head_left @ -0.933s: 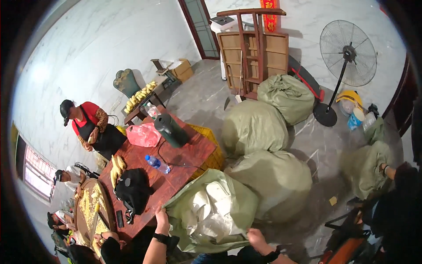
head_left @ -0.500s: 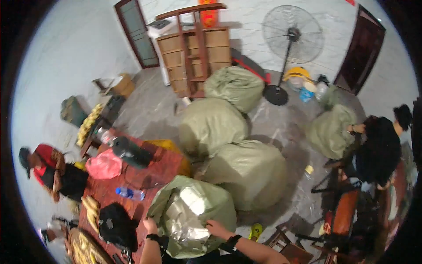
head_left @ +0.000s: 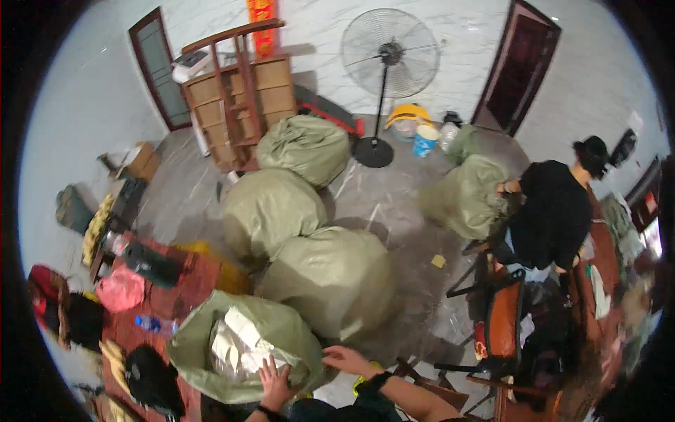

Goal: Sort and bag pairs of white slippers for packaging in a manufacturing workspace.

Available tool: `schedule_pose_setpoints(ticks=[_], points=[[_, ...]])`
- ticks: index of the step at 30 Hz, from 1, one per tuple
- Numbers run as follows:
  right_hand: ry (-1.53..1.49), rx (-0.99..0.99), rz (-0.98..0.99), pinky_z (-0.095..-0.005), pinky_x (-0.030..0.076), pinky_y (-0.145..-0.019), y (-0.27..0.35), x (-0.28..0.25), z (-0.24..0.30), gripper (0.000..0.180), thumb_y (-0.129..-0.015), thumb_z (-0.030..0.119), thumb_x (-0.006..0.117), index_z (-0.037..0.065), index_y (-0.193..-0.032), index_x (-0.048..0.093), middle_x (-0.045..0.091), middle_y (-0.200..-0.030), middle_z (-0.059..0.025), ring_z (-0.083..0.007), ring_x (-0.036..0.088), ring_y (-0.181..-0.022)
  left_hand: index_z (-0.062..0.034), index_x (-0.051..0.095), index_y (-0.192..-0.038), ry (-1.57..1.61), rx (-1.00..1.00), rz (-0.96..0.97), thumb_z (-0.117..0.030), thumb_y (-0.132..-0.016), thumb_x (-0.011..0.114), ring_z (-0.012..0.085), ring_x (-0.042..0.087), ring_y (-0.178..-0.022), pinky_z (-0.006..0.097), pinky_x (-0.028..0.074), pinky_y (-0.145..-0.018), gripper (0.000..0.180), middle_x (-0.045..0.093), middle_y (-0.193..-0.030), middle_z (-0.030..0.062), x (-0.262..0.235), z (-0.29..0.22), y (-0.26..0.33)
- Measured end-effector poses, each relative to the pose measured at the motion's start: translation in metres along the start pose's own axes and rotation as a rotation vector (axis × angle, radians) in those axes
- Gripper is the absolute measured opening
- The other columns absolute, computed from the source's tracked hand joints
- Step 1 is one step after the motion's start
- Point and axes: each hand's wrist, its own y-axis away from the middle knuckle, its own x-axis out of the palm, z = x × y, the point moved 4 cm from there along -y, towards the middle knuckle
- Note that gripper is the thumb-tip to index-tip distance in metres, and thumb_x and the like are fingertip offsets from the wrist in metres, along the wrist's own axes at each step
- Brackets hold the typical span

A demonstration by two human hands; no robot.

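Note:
An open green woven sack stands in front of me, its mouth facing up. Inside are several white and silvery, shiny flat packs, whose kind I cannot make out. My left hand lies with fingers spread over the near edge of the sack's mouth, against the packs. By the sack's right edge is my right hand, its fingers stretched toward the green cloth and nothing visible in them. Whether those fingertips touch the sack, I cannot tell. A dark band circles each wrist.
Full green sacks bulge just beyond mine. At left, a red table bears a pink bag, a bottle and a black bag. A standing fan is far back. At right, a person in black handles another sack.
My view has swung right. My left hand has left the sack's left rim and now spreads at its near edge. My right hand has moved from inside the mouth to outside the right edge.

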Motion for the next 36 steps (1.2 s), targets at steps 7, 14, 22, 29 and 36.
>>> schedule_pose_setpoints(ticks=[7, 14, 22, 29, 36], points=[[0.013, 0.247, -0.442, -0.0294, 0.050, -0.075, 0.163, -0.204, -0.076, 0.038, -0.084, 0.028, 0.067, 0.002, -0.111, 0.063, 0.067, -0.096, -0.0084, -0.0172, 0.063, -0.085, -0.0055, 0.052, -0.131, -0.260, -0.383, 0.347, -0.027, -0.086, 0.050, 0.0375, 0.008, -0.143, 0.051, 0.016, -0.112, 0.050, 0.023, -0.152, 0.0159, 0.071, 0.013, -0.031], [-0.289, 0.259, -0.906, -0.0283, 0.049, -0.059, 0.279, -0.279, -0.109, 0.031, -0.085, 0.023, 0.067, -0.002, -0.101, 0.062, 0.065, -0.081, -0.0096, -0.0151, 0.061, -0.066, -0.0186, 0.059, -0.125, -0.078, -0.550, 0.256, -0.025, -0.083, 0.054, 0.0361, 0.020, -0.139, 0.049, 0.027, -0.108, 0.043, 0.028, -0.149, 0.0167, 0.072, 0.022, -0.034], [-0.295, 0.305, -0.893, -0.0277, 0.047, -0.058, 0.287, -0.300, -0.120, 0.030, -0.084, 0.025, 0.067, 0.001, -0.101, 0.064, 0.065, -0.078, -0.0075, -0.0140, 0.060, -0.066, -0.0135, 0.057, -0.126, -0.036, -0.463, 0.589, -0.058, -0.079, 0.056, 0.0294, 0.053, -0.119, 0.040, 0.044, -0.098, 0.064, 0.054, -0.131, 0.0120, 0.086, 0.044, -0.095], [0.274, 0.369, -0.912, -0.0353, 0.050, -0.078, 0.264, -0.352, -0.056, 0.047, -0.079, 0.037, 0.069, 0.003, -0.111, 0.064, 0.069, -0.096, -0.0138, -0.0248, 0.066, -0.091, -0.0152, 0.062, -0.120, 0.034, -0.426, 0.888, -0.045, -0.067, 0.073, 0.0282, 0.053, -0.119, 0.042, 0.045, -0.094, 0.062, 0.057, -0.129, 0.0093, 0.052, 0.006, -0.165], [0.242, 0.373, -0.568, -0.0306, 0.049, -0.078, 0.243, -0.426, -0.088, 0.046, -0.083, 0.040, 0.067, 0.004, -0.110, 0.063, 0.068, -0.099, -0.0095, -0.0195, 0.065, -0.087, -0.0097, 0.063, -0.116, 0.163, -0.442, 0.780, -0.038, -0.074, 0.068, 0.0279, 0.054, -0.114, 0.043, 0.046, -0.090, 0.051, 0.059, -0.124, 0.0101, 0.059, -0.095, -0.255]])
